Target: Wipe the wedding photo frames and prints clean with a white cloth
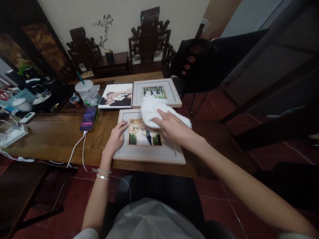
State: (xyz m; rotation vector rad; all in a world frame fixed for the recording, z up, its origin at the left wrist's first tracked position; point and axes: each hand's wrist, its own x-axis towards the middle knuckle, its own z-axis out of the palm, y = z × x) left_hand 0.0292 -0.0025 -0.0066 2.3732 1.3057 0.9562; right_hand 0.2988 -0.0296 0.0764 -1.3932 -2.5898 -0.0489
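A light wooden picture frame [147,156] with a photo in it lies flat at the near edge of the wooden table [50,136]. My left hand [116,136] rests flat on the frame's left border, fingers stretched out. My right hand [171,126] presses a white cloth [154,111] onto the frame's upper right part, fingers closed over the cloth. A second framed photo [156,92] and an unframed photo print [116,96] lie just behind.
A phone [88,119] on a white cable lies left of the frame. A plastic cup with a straw [83,88] and a clear bag stand behind it. A power strip [13,134] sits far left. A black chair [211,63] stands at the right.
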